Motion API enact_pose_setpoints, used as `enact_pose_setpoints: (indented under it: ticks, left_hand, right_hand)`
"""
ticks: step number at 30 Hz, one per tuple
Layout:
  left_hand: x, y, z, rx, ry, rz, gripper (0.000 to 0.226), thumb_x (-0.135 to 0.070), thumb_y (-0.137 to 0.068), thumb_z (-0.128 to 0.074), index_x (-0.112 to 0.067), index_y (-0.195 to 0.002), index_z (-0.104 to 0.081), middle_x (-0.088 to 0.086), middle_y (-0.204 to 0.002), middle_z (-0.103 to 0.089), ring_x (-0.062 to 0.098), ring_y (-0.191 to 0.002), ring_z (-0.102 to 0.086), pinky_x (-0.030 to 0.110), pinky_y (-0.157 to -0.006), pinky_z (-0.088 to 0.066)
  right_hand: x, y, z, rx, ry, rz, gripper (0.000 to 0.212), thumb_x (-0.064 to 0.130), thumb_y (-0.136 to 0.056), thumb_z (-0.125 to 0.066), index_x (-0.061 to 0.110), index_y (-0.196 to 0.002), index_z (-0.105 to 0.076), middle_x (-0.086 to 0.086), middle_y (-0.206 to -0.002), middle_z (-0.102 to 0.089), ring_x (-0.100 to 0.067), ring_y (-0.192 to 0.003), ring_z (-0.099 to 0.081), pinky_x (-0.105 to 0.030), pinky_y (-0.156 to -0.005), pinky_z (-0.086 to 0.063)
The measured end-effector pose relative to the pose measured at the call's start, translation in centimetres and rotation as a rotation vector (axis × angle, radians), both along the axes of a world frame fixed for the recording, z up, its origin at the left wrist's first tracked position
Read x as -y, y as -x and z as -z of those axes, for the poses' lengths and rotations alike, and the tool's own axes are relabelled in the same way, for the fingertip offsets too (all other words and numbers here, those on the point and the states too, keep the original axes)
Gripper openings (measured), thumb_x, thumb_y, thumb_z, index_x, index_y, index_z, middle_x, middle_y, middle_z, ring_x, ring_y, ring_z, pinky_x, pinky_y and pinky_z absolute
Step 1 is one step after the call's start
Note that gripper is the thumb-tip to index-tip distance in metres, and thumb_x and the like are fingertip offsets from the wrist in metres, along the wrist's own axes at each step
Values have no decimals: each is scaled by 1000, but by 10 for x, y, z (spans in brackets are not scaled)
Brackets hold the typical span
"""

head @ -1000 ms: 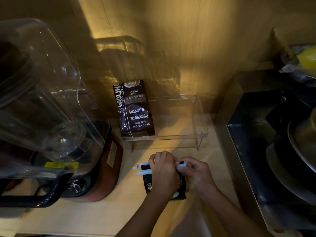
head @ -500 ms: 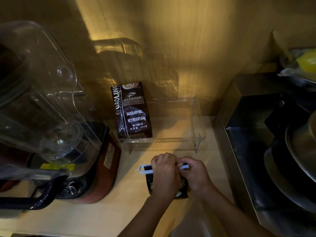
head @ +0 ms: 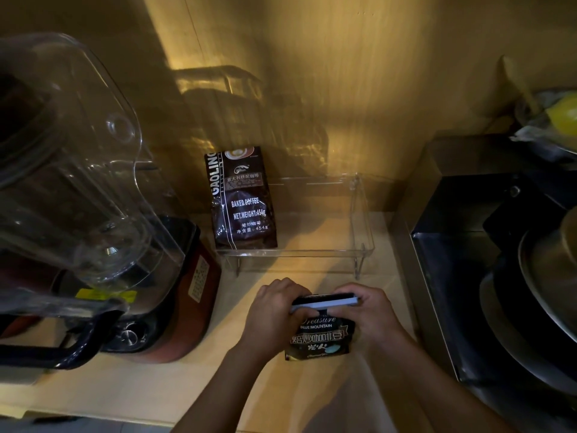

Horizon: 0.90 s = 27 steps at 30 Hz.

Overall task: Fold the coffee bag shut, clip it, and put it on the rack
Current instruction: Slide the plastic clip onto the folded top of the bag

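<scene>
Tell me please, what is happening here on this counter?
A person is closing a small dark coffee bag that stands on the wooden counter. The left hand and the right hand hold a pale clip across the bag's top. The bag is not yet on the clear rack behind it, where another coffee bag already stands at the left end. A blender is on the left.

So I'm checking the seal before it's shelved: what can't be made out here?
Head view only:
- Fold at the top of the coffee bag: hidden behind the clip.
- Clip's ends, and whether it has latched: covered by the left hand and right hand.
- Small print at the bag's bottom: too small and dim.
</scene>
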<state>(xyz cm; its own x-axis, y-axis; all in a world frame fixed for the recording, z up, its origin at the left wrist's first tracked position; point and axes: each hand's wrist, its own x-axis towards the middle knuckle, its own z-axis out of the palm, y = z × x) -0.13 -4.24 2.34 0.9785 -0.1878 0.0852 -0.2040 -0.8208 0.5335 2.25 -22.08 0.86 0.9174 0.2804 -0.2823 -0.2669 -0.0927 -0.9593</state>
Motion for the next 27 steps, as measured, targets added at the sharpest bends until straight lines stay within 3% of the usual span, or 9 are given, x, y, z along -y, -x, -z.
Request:
enact_pose_setpoints:
  ticks: [4,8,13,22,24,25,27]
  left_hand:
    - [0,-5,-3,-51,-102,20,26,-33,-82,-59,-17,-103,-59,3,-102,-61,18,-95,-51,25,-76,-33]
    - [-2,-5,-5,-81,-173,65,27,-33,-85,-55,-16,-106,-55,5,-105,-59,20,-97,-50,32,-78,-41]
    - [0,-5,-4,-79,-217,71,24,-32,-88,-50,-15,-105,-53,5,-104,-61,23,-95,-54,38,-78,-45]
    - [7,-2,-1,-37,-162,-44,19,-27,-86,-53,-13,-97,-56,6,-99,-62,23,-91,-55,33,-72,-40]
    - [8,-1,-1,-28,-159,-53,19,-26,-85,-53,-11,-97,-57,7,-99,-62,23,-91,-55,34,-74,-40]
    - [9,0,-1,-20,-157,-53,19,-25,-85,-53,-11,-97,-57,8,-99,-62,24,-91,-55,34,-74,-41]
    - [12,2,0,8,-147,-45,17,-20,-84,-53,-8,-95,-57,10,-97,-62,26,-90,-55,36,-74,-41]
  right_hand:
    - [-1,-1,-1,-11,-12,-4,22,-4,-67,-71,15,-75,-67,-5,-76,-66,-13,-68,-63,-15,-53,-52]
    - [-1,1,0,-48,-25,11,19,-1,-67,-71,16,-77,-68,-6,-79,-68,-13,-69,-66,-20,-56,-54]
    - [0,0,-2,-30,-14,-23,20,-2,-68,-71,15,-76,-67,-6,-76,-66,-5,-61,-65,-14,-50,-51]
    - [-2,-1,-2,-2,19,-7,21,-3,-68,-71,17,-73,-66,-2,-74,-64,-7,-64,-63,-12,-51,-49]
    - [-2,-3,-3,114,191,-61,17,5,-70,-72,19,-77,-66,5,-80,-62,-6,-81,-56,-17,-67,-47]
    - [-1,-5,-2,238,356,-118,13,11,-72,-71,20,-81,-66,11,-83,-59,2,-88,-47,-22,-76,-39]
    - [-3,-7,-1,518,612,-245,12,22,-76,-67,21,-87,-64,15,-88,-57,12,-87,-34,-24,-75,-20]
